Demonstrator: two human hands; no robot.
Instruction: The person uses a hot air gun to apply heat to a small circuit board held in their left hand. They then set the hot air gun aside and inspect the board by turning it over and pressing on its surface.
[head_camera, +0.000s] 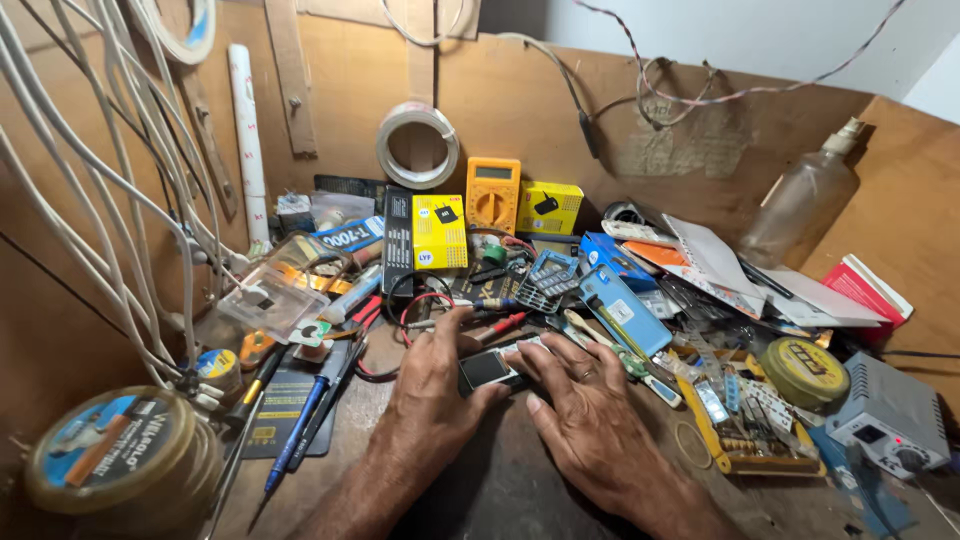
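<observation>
Both of my hands rest on a cluttered wooden workbench, around a small mobile phone (487, 369) with a dark screen that lies flat between them. My left hand (432, 385) grips the phone's left end, thumb on the near edge. My right hand (583, 405) presses on the phone's right end with its fingertips; a ring shows on one finger. Red probe leads (500, 325) lie just beyond the phone.
A yellow multimeter (492, 192) and yellow boxes (439, 231) stand at the back. A blue screwdriver (300, 430) lies left, beside a round tin (120, 455). A yellow parts tray (745, 425), a round tin (805, 370), a small power unit (890, 415) and a plastic bottle (805, 205) sit right.
</observation>
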